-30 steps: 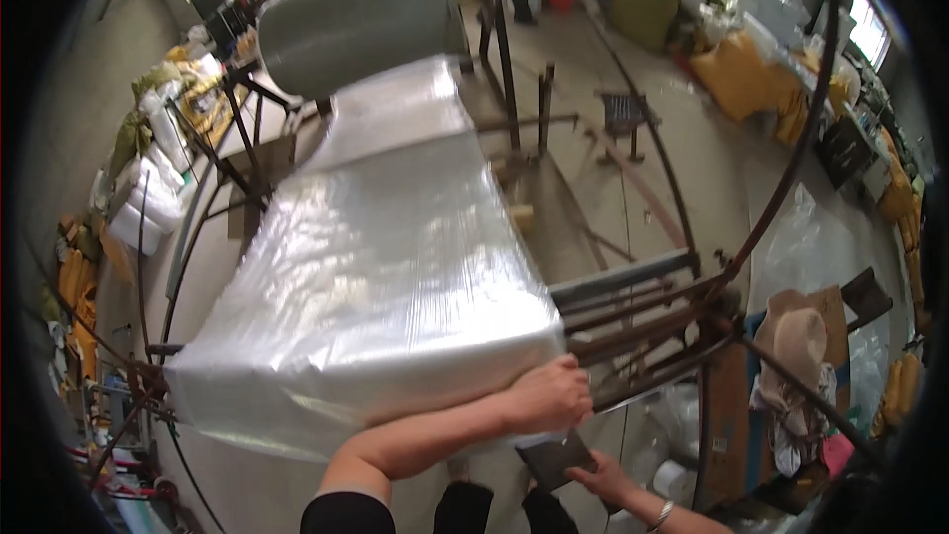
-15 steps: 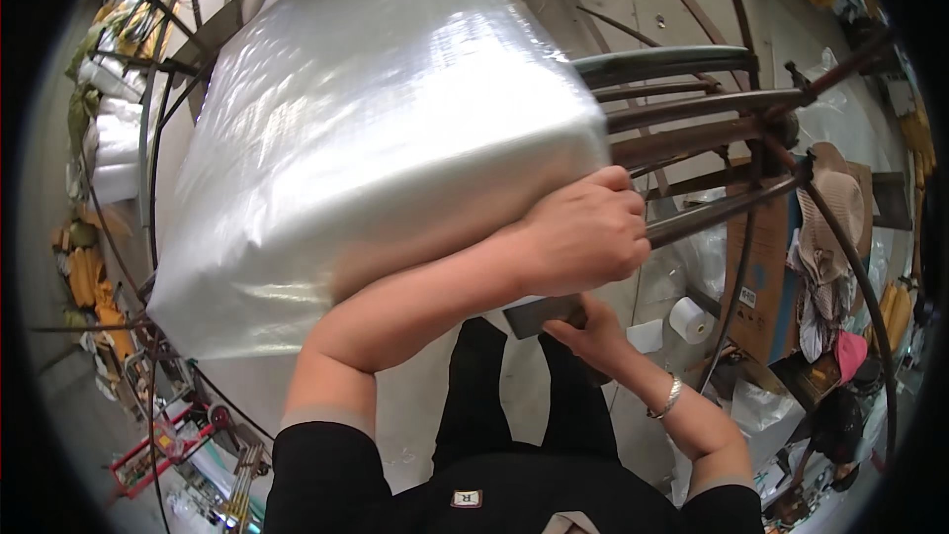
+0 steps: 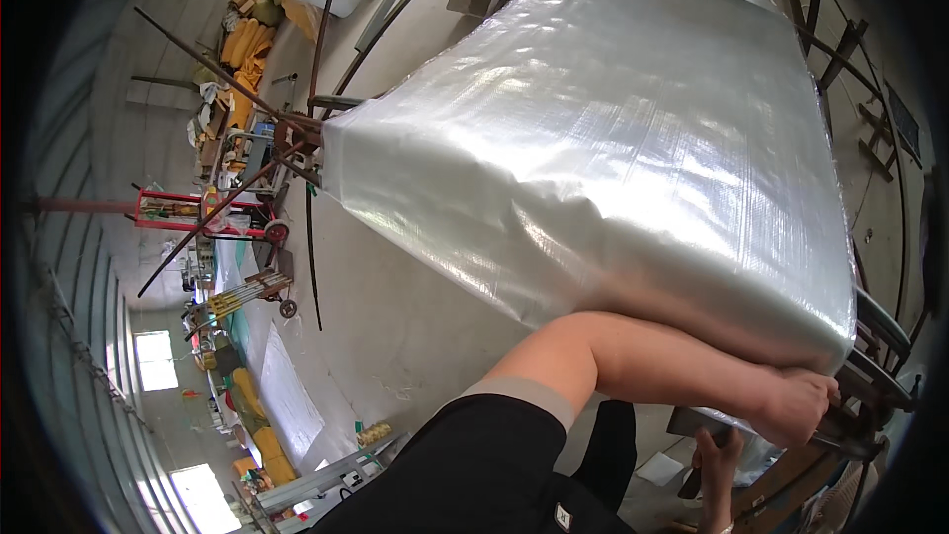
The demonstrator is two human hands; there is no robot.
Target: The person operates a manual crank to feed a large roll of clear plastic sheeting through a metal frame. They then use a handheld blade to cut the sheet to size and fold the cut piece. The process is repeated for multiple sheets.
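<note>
Plastic sheet [image 3: 593, 168] is draped over a metal frame [image 3: 878, 376], shiny and wrinkled, its near edge hanging down. From my end, my left grip [image 3: 794, 405] is clenched at the near right corner, but the fingers are turned away, so can't tell what's inside. My right grip [image 3: 719, 450], just below, is grasping a dark flat piece [image 3: 685, 422]. Red cart [image 3: 210, 200] sits off left.

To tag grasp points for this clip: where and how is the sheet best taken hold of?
Probably pinch the sheet by the free edge of its hanging left flap, coming from the person's side: the flap droops thin, clear of the left hand.
</note>
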